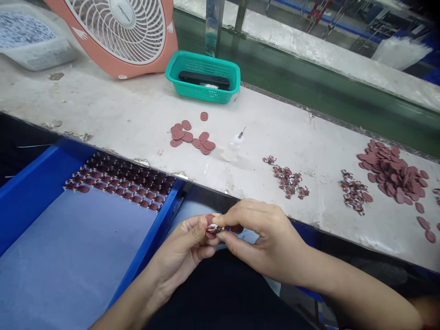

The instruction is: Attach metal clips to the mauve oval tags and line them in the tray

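Observation:
My left hand (187,247) pinches a reddish-brown oval disc (209,219) near the table's front edge. Against it, my right hand (261,233) grips a small brown-and-white figure piece (213,227) between thumb and index finger. Fingers partly cover both parts. Behind the hands, a small white bottle with a needle tip (234,145) stands on the table. Loose oval discs (187,136) lie left of the bottle. Small figure pieces (288,179) are heaped to its right, with a second heap (354,192) farther right.
A blue tray (146,261) at the left holds rows of assembled brown pieces (120,181). On the table (113,110) are a green basket (206,94) with a dark object, a pink fan (137,68), a white tub (51,57) and a large disc pile (395,172).

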The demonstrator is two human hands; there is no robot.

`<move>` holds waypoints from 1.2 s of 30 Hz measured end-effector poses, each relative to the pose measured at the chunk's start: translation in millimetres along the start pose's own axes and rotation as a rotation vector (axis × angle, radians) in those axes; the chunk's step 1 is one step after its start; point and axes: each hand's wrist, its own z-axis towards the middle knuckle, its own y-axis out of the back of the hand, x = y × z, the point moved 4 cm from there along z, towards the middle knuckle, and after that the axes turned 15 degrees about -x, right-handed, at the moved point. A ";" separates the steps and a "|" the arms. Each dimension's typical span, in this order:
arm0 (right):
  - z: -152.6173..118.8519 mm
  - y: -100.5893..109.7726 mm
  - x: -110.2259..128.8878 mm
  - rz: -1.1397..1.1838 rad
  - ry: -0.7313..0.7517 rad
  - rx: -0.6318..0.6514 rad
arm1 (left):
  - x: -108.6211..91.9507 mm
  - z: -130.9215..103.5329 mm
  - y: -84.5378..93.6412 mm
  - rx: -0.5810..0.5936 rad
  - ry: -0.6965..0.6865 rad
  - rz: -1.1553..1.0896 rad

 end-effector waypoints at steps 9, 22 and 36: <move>-5.5 -1.2 -8.8 0.021 -0.028 -0.049 | 0.2 3.4 7.2 0.035 -0.013 0.028; 6.0 -20.1 -9.0 0.051 0.001 -0.197 | -17.9 4.4 15.3 0.025 -0.089 0.042; 12.0 -88.9 -12.3 -0.349 0.525 -0.369 | -43.0 2.6 39.4 -0.422 -0.724 0.005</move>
